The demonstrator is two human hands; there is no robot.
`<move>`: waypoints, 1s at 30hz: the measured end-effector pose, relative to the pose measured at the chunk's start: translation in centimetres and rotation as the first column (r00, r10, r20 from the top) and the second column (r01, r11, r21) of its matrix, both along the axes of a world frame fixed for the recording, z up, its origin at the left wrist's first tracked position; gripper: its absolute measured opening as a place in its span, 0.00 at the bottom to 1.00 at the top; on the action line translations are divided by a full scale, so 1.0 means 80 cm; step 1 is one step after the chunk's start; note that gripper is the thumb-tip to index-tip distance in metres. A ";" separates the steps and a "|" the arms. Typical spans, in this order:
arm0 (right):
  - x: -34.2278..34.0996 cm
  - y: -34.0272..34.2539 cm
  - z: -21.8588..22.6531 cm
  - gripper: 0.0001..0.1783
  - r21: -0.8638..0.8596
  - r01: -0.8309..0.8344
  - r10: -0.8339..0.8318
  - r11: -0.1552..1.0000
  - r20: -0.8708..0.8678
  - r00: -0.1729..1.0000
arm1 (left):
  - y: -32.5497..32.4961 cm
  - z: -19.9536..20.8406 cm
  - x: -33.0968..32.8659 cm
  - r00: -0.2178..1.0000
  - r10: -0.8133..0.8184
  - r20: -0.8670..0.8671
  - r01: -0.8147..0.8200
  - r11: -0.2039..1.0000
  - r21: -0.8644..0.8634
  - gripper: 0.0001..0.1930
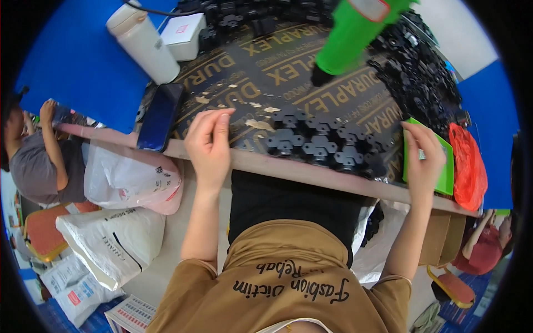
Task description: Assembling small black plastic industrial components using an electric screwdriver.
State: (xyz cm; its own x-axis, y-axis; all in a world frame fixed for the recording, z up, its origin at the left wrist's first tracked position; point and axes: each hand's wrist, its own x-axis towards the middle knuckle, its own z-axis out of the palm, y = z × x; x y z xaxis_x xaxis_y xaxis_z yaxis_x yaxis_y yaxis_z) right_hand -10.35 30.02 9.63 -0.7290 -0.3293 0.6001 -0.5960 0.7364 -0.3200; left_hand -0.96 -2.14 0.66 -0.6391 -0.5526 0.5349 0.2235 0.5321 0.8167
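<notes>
My left hand (pixel 210 145) is raised at the near edge of the dark work board (pixel 272 41), its fingers pressed together and thumb close to the tips; no object shows in them. Across the board, my right hand (pixel 426 158) hangs over a shallow green tray (pixel 446 172) with its fingers bent inward. A tiny shiny bit shows by those fingers, too small to name. Between my hands, several black moulded plastic parts (pixel 318 147) stand in close rows along the edge. A green cylindrical tool (pixel 355 36) with a black tip hangs above the board.
Loose black parts (pixel 416 72) are heaped along the right and far sides. A white flask (pixel 147 47), a small white box (pixel 183 36) and a phone (pixel 161 117) are at left. Beside the tray lies a red plastic bag (pixel 468 166). Other people sit at both sides.
</notes>
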 end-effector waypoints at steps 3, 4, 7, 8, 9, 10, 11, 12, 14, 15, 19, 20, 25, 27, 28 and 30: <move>-0.014 0.119 -0.016 0.07 0.204 0.215 -0.246 0.955 0.138 0.959 | 0.003 0.005 -0.005 0.997 -0.024 -0.070 0.025 0.999 0.024 0.05; -0.015 0.142 -0.026 0.07 0.262 0.233 -0.275 0.936 0.134 0.952 | 0.014 0.015 -0.003 0.998 0.041 -0.052 -0.045 0.996 -0.074 0.04; -0.013 0.150 -0.038 0.09 0.154 0.183 -0.228 0.971 0.370 0.900 | 0.100 0.071 -0.005 0.988 -0.140 -0.063 0.122 0.965 -0.234 0.04; -0.011 0.148 -0.039 0.10 0.164 0.163 -0.215 0.973 0.377 0.901 | 0.129 0.080 -0.014 0.947 -0.318 -0.052 0.276 0.883 -0.380 0.06; -0.011 0.147 -0.040 0.10 0.165 0.160 -0.213 0.973 0.378 0.901 | 0.164 0.084 -0.030 0.866 -0.499 -0.040 0.438 0.794 -0.422 0.07; -0.011 0.147 -0.040 0.11 0.167 0.161 -0.214 0.973 0.371 0.904 | 0.199 0.082 -0.049 0.785 -0.620 -0.014 0.537 0.691 -0.484 0.06; -0.012 0.149 -0.040 0.11 0.172 0.160 -0.213 0.972 0.363 0.907 | 0.234 0.086 -0.064 0.720 -0.684 0.119 0.637 0.583 -0.504 0.07; -0.016 0.149 -0.044 0.11 0.164 0.132 -0.185 0.978 0.368 0.911 | 0.261 0.086 -0.081 0.687 -0.684 0.246 0.673 0.473 -0.568 0.06; -0.023 0.149 -0.047 0.10 0.160 0.150 -0.205 0.976 0.422 0.883 | 0.312 0.085 -0.110 0.731 -0.604 0.318 0.631 0.418 -0.654 0.05; -0.024 0.155 -0.050 0.09 0.226 0.161 -0.240 0.961 0.386 0.890 | 0.336 0.082 -0.122 0.723 -0.593 0.355 0.652 0.415 -0.634 0.04; -0.023 0.170 -0.061 0.10 0.070 0.184 -0.195 0.981 0.467 0.863 | 0.386 0.062 -0.149 0.685 -0.540 0.489 0.714 0.363 -0.598 0.06; -0.024 0.170 -0.063 0.10 0.025 0.188 -0.178 0.982 0.464 0.868 | 0.394 0.064 -0.153 0.657 -0.473 0.587 0.750 0.325 -0.576 0.06; -0.024 0.168 -0.068 0.08 -0.024 0.242 -0.209 0.970 0.428 0.879 | 0.406 0.058 -0.154 0.670 -0.436 0.601 0.734 0.272 -0.622 0.06; -0.022 0.167 -0.074 0.08 -0.066 0.279 -0.232 0.958 0.394 0.889 | 0.409 0.058 -0.154 0.677 -0.443 0.588 0.728 0.283 -0.625 0.05; -0.021 0.166 -0.076 0.08 -0.109 0.314 -0.258 0.943 0.355 0.899 | 0.408 0.056 -0.154 0.675 -0.442 0.590 0.730 0.283 -0.623 0.05; -0.021 0.166 -0.076 0.09 -0.087 0.312 -0.267 0.946 0.335 0.904 | 0.406 0.053 -0.154 0.686 -0.477 0.549 0.719 0.327 -0.614 0.04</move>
State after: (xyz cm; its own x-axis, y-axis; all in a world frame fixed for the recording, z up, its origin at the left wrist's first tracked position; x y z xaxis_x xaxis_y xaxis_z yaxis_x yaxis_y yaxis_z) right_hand -12.03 43.27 3.58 -0.9375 -0.0070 0.3480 -0.2153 0.7972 -0.5640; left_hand -13.32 30.35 4.91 -0.7751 0.5605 0.2916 0.6281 0.7337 0.2593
